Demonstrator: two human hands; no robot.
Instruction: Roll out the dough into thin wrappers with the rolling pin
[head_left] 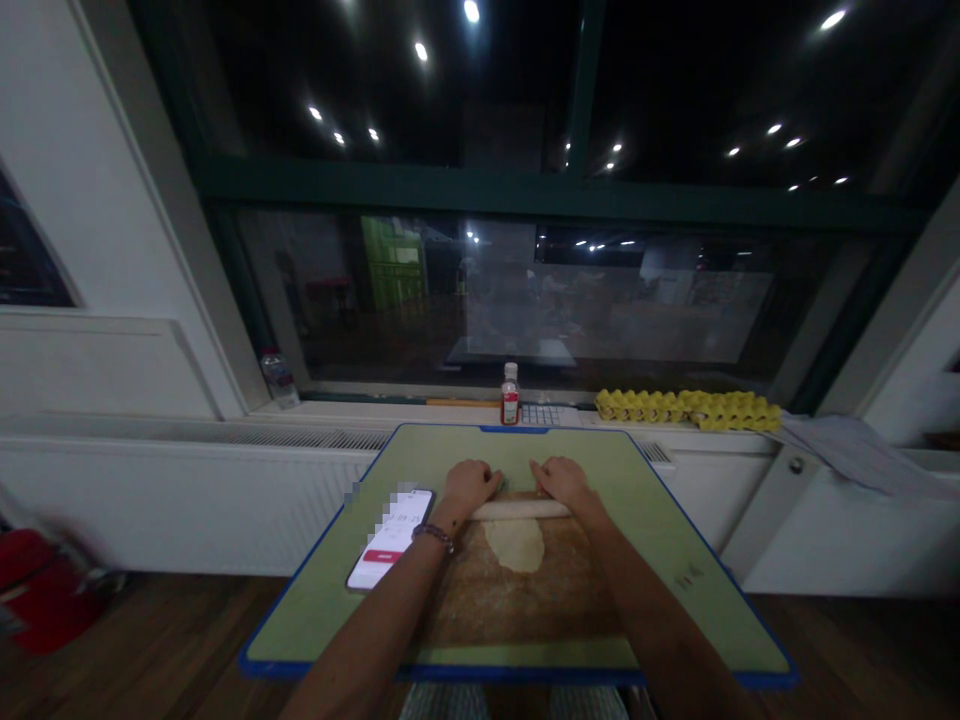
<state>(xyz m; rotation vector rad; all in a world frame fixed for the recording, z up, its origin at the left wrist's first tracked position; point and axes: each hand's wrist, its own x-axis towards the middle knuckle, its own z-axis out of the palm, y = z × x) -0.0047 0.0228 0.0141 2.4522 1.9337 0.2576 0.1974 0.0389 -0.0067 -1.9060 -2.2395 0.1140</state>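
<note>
A pale rolling pin [521, 511] lies crosswise on a floured wooden board [517, 610]. My left hand [471, 484] rests over the pin's left end, fingers curled past its far side. At the other end, my right hand [564, 482] bears on the pin in the same way, its fingers bent inward. A thin, flattened sheet of dough [516, 546] spreads on the board just below the pin, its upper edge touching or under it. The pin's ends are hidden beneath my hands and wrists.
The board sits on a green table [697, 600] with a blue rim. A lit phone [390, 540] lies left of my left forearm. Along the windowsill stand a small bottle with red contents [510, 395], yellow egg trays [686, 408] and a clear plastic bottle [280, 380].
</note>
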